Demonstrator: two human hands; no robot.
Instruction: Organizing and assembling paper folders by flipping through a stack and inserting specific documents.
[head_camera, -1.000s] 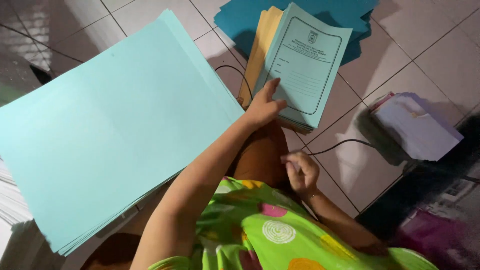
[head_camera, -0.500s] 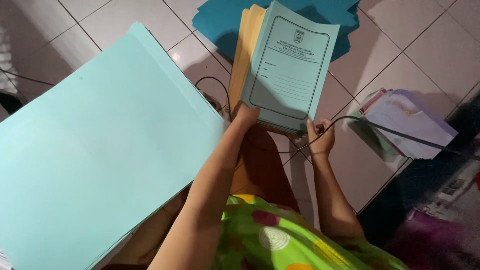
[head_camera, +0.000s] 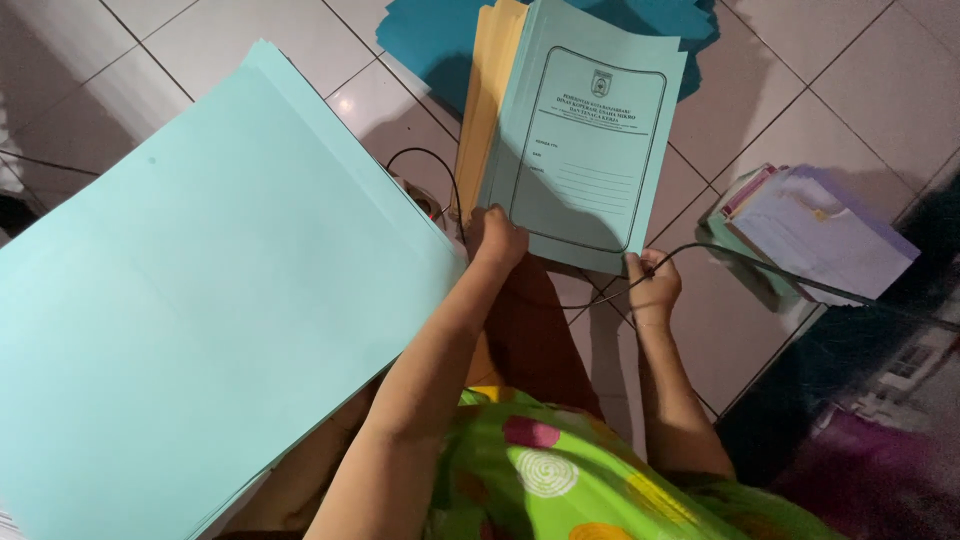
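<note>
Head view, person seated over a tiled floor (head_camera: 250, 40). A pale green printed folder (head_camera: 585, 140), topmost of a small bundle, is gripped at its lower edge by both hands: the left hand (head_camera: 497, 240) is closed on the lower left corner, the right hand (head_camera: 652, 285) is closed on the lower right corner. Behind the folder, orange-yellow folders (head_camera: 490, 110) are seen edge-on within the same bundle, and dark blue sheets (head_camera: 440, 40) lie on the floor beyond. A large stack of plain light blue sheets (head_camera: 220, 300) occupies the left of the view, apart from the bundle. A black cable (head_camera: 430, 160) loops on the floor beside that stack and passes close to the right hand. A smaller pile of pale booklets (head_camera: 820, 230) lies at the right, well apart.

Compared with the picture a second earlier, the right hand, then curled near the lap and free of the folder, has been brought up to the bundle, so that a one-handed touch has been replaced by a two-handed hold. The bundle now appears lifted and squared toward the camera, which is judged to mean that it is being gathered and aligned. The blue stack appears unmoved, its shift in the frame being attributed to head motion.
</note>
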